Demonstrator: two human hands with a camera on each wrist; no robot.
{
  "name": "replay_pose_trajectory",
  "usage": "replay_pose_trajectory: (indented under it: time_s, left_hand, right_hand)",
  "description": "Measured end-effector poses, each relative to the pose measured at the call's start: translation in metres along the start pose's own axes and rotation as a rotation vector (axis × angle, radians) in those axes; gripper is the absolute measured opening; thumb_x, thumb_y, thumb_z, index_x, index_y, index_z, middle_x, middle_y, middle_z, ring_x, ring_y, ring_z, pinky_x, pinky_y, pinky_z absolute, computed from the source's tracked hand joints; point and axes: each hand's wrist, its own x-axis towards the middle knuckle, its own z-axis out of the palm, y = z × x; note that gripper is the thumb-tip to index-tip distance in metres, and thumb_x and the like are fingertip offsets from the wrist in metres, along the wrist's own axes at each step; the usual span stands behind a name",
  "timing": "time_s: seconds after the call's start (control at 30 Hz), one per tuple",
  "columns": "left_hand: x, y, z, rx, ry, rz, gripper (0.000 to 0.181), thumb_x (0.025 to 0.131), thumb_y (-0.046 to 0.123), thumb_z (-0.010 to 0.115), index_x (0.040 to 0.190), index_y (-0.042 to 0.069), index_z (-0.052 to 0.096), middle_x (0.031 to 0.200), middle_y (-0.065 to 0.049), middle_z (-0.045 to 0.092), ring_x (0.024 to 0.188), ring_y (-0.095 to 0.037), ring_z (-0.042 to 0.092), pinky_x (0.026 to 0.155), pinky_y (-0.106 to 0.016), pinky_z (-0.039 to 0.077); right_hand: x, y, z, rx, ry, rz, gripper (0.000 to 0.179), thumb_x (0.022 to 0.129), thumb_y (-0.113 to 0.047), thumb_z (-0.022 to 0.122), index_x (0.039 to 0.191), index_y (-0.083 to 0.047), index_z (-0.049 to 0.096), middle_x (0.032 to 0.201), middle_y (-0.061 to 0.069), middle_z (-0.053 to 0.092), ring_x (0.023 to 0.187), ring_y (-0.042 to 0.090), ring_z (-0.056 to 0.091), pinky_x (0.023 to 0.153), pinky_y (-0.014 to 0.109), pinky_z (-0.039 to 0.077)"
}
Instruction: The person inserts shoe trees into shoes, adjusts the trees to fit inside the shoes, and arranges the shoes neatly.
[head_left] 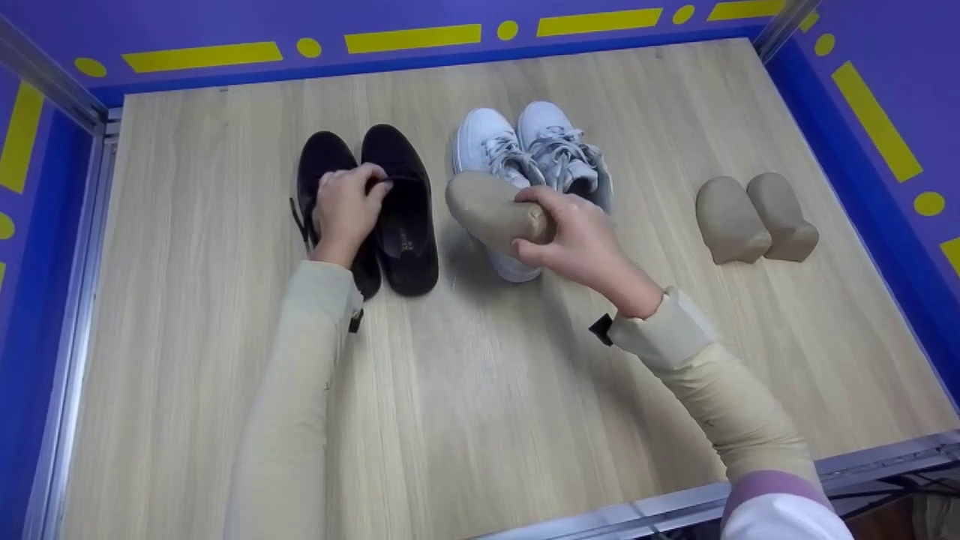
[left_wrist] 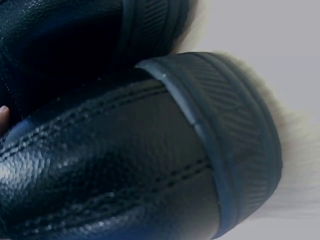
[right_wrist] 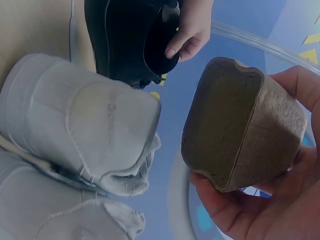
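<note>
Two black shoes stand side by side, the left one [head_left: 321, 154] and the right one [head_left: 414, 266]. My left hand [head_left: 346, 214] is over them, thumb and fingers curled at the edge of the right shoe's opening. The left wrist view is filled by stitched black leather [left_wrist: 115, 145] and a ribbed sole, with one fingertip at its left edge. In my right hand [head_left: 577, 236] is a brown moulded-pulp shoe insert [head_left: 491, 210], gripped by its squared end. It is held above a pair of white sneakers [head_left: 480, 139] and partly hides the left one. The right wrist view shows the insert's hollow end [right_wrist: 220, 120].
Two more pulp inserts, one [head_left: 727, 217] beside the other [head_left: 780, 214], lie to the right on the wooden tabletop [head_left: 465, 390]. Purple-blue walls [head_left: 420, 15] with yellow marks rise at the back and sides. A metal rail [head_left: 675, 510] runs along the front edge.
</note>
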Motion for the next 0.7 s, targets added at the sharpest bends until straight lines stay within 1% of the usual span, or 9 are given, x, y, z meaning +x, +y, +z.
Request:
replay_pose_trajectory:
  time_s: [0.1, 0.33, 0.5, 0.7]
  left_hand:
    - [0.000, 0.000, 0.000, -0.004, 0.004, -0.001, 0.017, 0.083, 0.030, 0.059, 0.093, 0.017, 0.064, 0.098, -0.004, 0.067, 0.096, -0.030, 0.054, 0.091, -0.037, 0.035]
    - [0.000, 0.000, 0.001, 0.007, 0.010, 0.039, 0.018, 0.083, 0.028, 0.059, 0.092, 0.014, 0.064, 0.094, -0.004, 0.068, 0.092, -0.028, 0.058, 0.095, -0.033, 0.032]
    - [0.000, 0.000, 0.001, 0.007, 0.023, 0.037, 0.018, 0.082, 0.029, 0.060, 0.092, 0.014, 0.065, 0.094, -0.003, 0.068, 0.092, -0.029, 0.058, 0.093, -0.034, 0.034]
    - [0.000, 0.000, 0.001, 0.003, 0.036, 0.037, 0.018, 0.081, 0.029, 0.061, 0.091, 0.014, 0.065, 0.093, -0.003, 0.068, 0.092, -0.030, 0.057, 0.090, -0.035, 0.035]
  right_hand:
    - [0.002, -0.003, 0.003, -0.001, -0.015, -0.012, 0.043, 0.067, -0.028, 0.065, 0.107, -0.018, 0.057, 0.095, 0.004, 0.064, 0.082, 0.021, 0.055, 0.070, 0.037, 0.043]
    - [0.003, -0.006, 0.012, -0.023, -0.023, -0.043, 0.043, 0.065, -0.028, 0.064, 0.106, -0.017, 0.058, 0.096, 0.003, 0.064, 0.080, 0.022, 0.056, 0.068, 0.037, 0.043]
    - [0.004, -0.007, 0.018, -0.028, -0.034, -0.054, 0.043, 0.065, -0.028, 0.064, 0.106, -0.017, 0.058, 0.096, 0.002, 0.065, 0.081, 0.021, 0.057, 0.069, 0.037, 0.044]
    - [0.007, -0.011, 0.024, -0.007, -0.053, -0.048, 0.041, 0.066, -0.029, 0.063, 0.105, -0.016, 0.058, 0.092, 0.004, 0.065, 0.078, 0.020, 0.058, 0.068, 0.035, 0.045]
